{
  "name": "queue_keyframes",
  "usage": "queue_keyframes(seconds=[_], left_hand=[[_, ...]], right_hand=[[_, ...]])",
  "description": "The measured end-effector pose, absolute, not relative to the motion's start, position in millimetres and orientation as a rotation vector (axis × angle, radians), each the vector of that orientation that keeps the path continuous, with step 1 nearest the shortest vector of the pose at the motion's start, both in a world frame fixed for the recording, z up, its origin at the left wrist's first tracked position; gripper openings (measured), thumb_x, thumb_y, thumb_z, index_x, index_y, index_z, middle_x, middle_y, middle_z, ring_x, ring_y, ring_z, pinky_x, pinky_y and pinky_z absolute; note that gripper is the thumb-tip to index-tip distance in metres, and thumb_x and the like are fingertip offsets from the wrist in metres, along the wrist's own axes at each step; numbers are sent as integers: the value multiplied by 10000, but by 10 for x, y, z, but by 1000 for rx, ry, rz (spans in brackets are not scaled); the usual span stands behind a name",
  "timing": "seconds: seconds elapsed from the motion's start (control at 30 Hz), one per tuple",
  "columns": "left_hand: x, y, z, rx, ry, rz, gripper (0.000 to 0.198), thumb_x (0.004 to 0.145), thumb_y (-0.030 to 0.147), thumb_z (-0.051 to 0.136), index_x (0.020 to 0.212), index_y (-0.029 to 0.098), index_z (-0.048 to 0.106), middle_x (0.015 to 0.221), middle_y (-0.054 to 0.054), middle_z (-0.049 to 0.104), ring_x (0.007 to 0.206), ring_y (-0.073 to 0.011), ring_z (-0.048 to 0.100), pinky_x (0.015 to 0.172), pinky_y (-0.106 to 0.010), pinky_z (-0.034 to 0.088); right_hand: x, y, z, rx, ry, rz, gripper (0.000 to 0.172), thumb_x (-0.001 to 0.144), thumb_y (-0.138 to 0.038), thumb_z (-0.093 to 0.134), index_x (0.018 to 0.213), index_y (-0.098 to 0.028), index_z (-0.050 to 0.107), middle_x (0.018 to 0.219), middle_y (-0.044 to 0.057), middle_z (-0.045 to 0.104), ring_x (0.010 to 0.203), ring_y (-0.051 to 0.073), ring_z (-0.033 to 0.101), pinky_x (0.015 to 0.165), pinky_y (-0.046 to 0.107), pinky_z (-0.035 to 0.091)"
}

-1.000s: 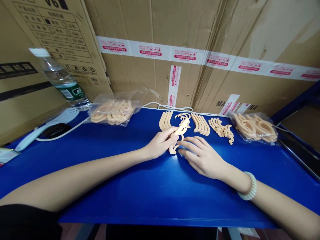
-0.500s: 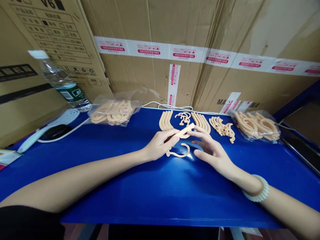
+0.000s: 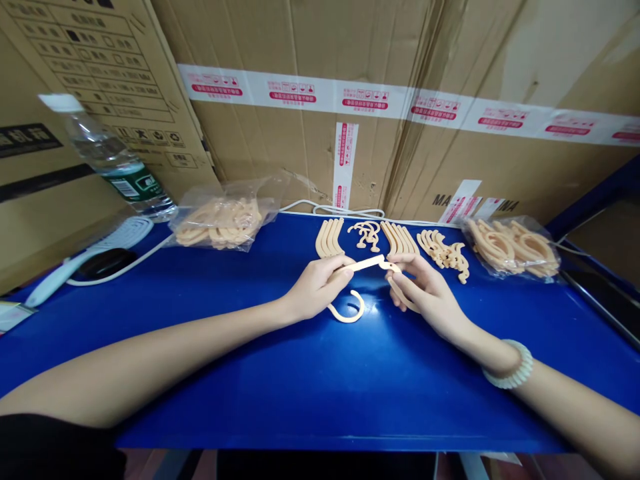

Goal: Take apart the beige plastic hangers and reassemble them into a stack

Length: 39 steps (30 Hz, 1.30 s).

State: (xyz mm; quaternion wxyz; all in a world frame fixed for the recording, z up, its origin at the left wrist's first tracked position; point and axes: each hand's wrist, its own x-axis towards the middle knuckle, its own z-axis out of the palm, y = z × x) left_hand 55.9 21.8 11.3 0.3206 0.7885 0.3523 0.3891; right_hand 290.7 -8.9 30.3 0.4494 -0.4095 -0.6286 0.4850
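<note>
My left hand (image 3: 320, 287) is closed on a beige plastic hanger arm (image 3: 367, 263), its free end pointing right. A beige hanger hook (image 3: 356, 315) curves out below the same hand; whether the fingers hold it is hidden. Closed around a second hanger arm (image 3: 404, 297) is my right hand (image 3: 425, 287); this piece has a small hole near its upper end. The ends of the two arms meet or nearly meet between my hands. Behind them lie two fanned rows of hanger arms (image 3: 330, 238) (image 3: 399, 239), a cluster of hooks (image 3: 367, 233) and a pile of small curved pieces (image 3: 443, 253).
Clear bags of beige parts lie at left (image 3: 220, 223) and right (image 3: 515, 248) on the blue table (image 3: 300, 393). A water bottle (image 3: 113, 160), a pale brush (image 3: 95, 250) and a black oval object (image 3: 107, 263) are far left. Cardboard boxes (image 3: 280, 153) wall the back; a white cable (image 3: 320, 210) runs along them.
My right hand has closed on the second hanger arm and brought its end to the first. The first arm has tilted flatter, and the hook has shifted slightly left and down.
</note>
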Motion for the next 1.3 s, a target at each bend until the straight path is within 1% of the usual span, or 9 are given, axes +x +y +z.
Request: queue_keyframes(seconds=[0.1,0.17,0.27,0.37,0.5,0.67,0.9,1.1,1.3], left_hand=[[564,176,70,2301,923,1079,236,1022,241,464,1153,157,642,983,-44,720,864,-172,677,768,-273,489],[567,140,39,2538,920,1114,246,1038,220,448,1209,161,616,1077,-58,726,931,-185,698,786,-282,500],[572,100,17,2896,931,1177,231,1053,219,431,1158,142,622,933,-44,730,777,-174,700,658,-275,480],[574,82,26,3166,922,1210,198,1035,204,448,981,151,631,725,-1,660,591,-159,629,533,-285,408],[569,68,42,3363,880,1130,232,995,153,455,784,185,545,612,22,552,480,-149,543,464,-304,339],[562,47,46,3435,880,1042,240,978,134,435,750,190,486,585,19,518,427,-143,503,413,-301,269],[555,23,81,3405,888,973,264,1001,165,435,750,176,515,584,2,534,431,-142,501,413,-293,234],[569,5,155,3226,948,824,402,1064,296,378,729,166,560,550,-21,529,413,-129,425,426,-295,161],[588,-21,217,3115,945,869,465,1073,352,349,694,169,547,529,-25,510,406,-129,368,433,-296,122]], right_hand=[[2894,-92,277,-1015,-1637,1307,327,976,-469,611,1098,-168,572,737,9,657,441,76,483,382,196,352],[2892,-107,272,-1011,-1710,1386,360,991,-504,573,1077,-154,579,681,3,648,400,67,449,367,194,318],[2897,-146,284,-1035,-1764,1473,401,1000,-539,540,1090,-151,585,633,-13,637,354,67,437,339,189,294],[2903,-184,301,-1085,-1813,1561,438,994,-566,524,1046,-140,610,580,-16,625,318,77,446,310,181,271],[2894,-209,311,-1117,-1874,1575,456,993,-567,513,1003,-128,636,544,-13,620,315,83,472,325,171,298],[2867,-245,305,-1170,-1967,1400,441,1015,-555,484,930,-150,637,523,-21,613,317,87,481,333,180,313],[2832,-315,333,-1162,-2122,1000,451,1048,-509,465,740,-193,558,530,-32,586,349,81,501,417,203,391],[2820,-353,345,-1113,-2179,767,365,1063,-454,460,804,-218,562,545,-30,594,377,106,508,443,233,399],[2819,-379,350,-1059,-2226,500,307,1065,-351,469,798,-225,553,546,-27,591,411,109,488,471,244,365]])
